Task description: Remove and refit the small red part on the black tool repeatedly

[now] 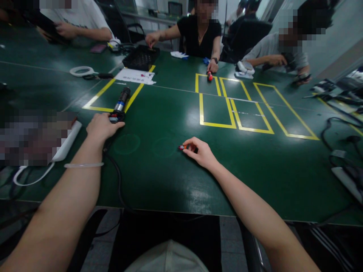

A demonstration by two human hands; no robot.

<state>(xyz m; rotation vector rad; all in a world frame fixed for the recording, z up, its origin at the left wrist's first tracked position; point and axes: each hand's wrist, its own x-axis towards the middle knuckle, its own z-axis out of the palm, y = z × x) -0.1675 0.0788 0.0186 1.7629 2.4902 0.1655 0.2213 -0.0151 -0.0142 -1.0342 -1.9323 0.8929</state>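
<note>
My left hand [103, 126] is low over the table at the left, its thumb stretched to the right. Between thumb and fingers shows a small dark-and-red object [114, 118], and its fingertips are partly hidden. Just beyond it is a dark cylinder with silver and blue bands [121, 100], near a corner of a yellow tape outline. My right hand [200, 151] pinches a small red-and-orange object [182, 147] at the table's middle, its kind too small to make out.
Yellow tape rectangles [217, 125] mark the green table [170, 177]. A black tray [138, 60] and a white paper [134, 76] are farther back. Across the table, a co-worker's hand [212, 66] touches a red object [210, 76]. Cables [119, 181] run by my left arm.
</note>
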